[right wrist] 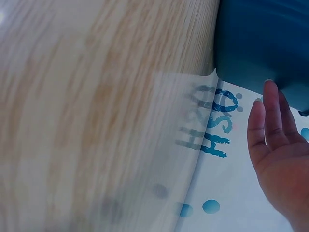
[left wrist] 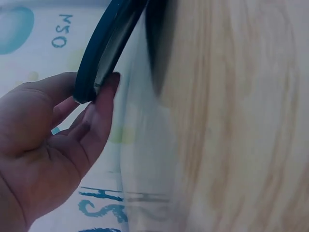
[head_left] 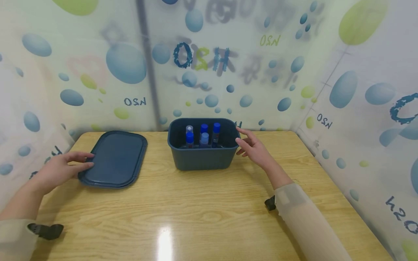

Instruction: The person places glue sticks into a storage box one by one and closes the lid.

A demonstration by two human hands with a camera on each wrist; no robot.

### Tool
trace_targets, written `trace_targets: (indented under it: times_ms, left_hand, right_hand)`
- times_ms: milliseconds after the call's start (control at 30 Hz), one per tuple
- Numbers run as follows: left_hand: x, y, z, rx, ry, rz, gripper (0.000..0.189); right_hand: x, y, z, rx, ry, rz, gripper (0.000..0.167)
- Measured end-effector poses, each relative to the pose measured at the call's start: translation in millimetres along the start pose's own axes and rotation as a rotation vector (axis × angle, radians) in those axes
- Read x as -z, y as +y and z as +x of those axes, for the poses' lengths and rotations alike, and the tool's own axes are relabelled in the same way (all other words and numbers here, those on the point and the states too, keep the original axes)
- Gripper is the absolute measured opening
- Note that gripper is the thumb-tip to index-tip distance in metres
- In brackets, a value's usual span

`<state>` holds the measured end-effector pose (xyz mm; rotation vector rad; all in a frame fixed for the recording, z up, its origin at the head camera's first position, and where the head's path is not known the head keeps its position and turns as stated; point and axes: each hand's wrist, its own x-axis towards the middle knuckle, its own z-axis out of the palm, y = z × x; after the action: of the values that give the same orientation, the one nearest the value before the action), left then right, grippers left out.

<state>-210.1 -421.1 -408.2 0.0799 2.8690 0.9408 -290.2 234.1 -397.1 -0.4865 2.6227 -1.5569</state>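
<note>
My left hand [head_left: 60, 169] pinches the left edge of a dark blue rounded lid [head_left: 115, 157], thumb on one face and fingers on the other. In the left wrist view, the lid [left wrist: 108, 48] stands off the table, its shadow beside it. A deep dark blue bin [head_left: 204, 159] stands uncovered at the table's back. Several small tubes with blue caps [head_left: 204, 137] stand upright in it; their lower parts are hidden. My right hand [head_left: 256, 150] is at the bin's right end, fingers fairly straight by the rim. The right wrist view shows its fingertips against or very near the bin wall [right wrist: 260, 48].
The wood-grain table [head_left: 196, 210] stretches in front of the bin and lid. Printed wall sheets [head_left: 228, 90] with blue and green spots enclose its back and sides. Dark wrist mounts [head_left: 45, 231] sit at both cuffs.
</note>
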Motion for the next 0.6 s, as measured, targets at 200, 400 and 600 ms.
trace_targets:
  times_ms: [200, 400, 600]
  left_hand:
    - [5.2, 19.7, -0.4, -0.022, 0.001, -0.052, 0.073]
    - [5.2, 45.7, 3.2, -0.047, 0.052, -0.094, 0.075]
    - [0.1, 79.9, 9.5, -0.027, 0.130, -0.166, 0.071]
  right_hand:
    - [0, 1, 0.1, 0.001, -0.002, 0.001, 0.060]
    - [0, 2, -0.1, 0.005, 0.002, 0.002, 0.060]
    - [-1, 2, 0.1, 0.003, 0.014, -0.004, 0.060]
